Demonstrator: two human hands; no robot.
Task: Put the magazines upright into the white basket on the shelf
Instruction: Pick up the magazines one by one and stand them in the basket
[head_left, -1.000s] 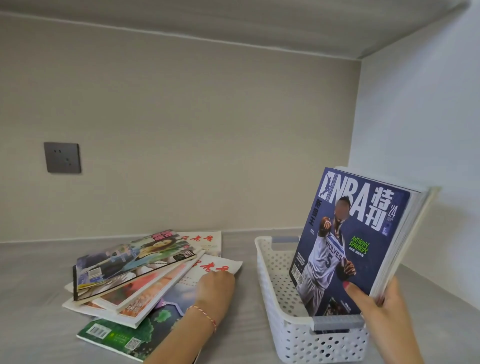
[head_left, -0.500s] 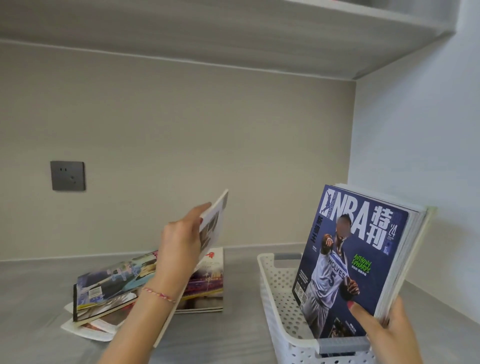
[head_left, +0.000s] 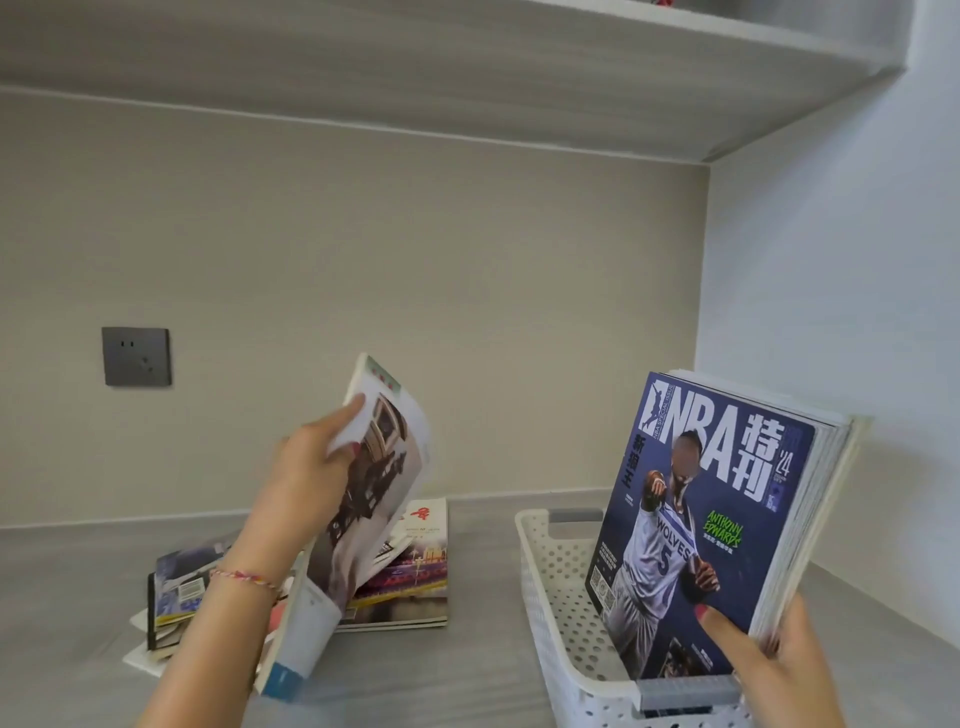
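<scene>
White basket (head_left: 550, 613) on grey shelf (head_left: 467, 670) holds upright magazines (head_left: 706, 514) pinched by right hand (head_left: 769, 670), a floppy magazine (head_left: 363, 499) is gripped by left hand (head_left: 306, 473), fingers curled; buckling at basket rim is risked.

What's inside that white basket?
The basket holds upright magazines, an NBA magazine frontmost, gripped by the right hand. Its cover hides the covers behind.

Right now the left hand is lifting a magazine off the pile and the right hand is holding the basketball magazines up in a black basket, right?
Nearly. The head view shows the basket is white, not black. The rest holds: the left hand lifts a magazine off the pile, and the right hand holds the basketball magazines up in it.
</scene>
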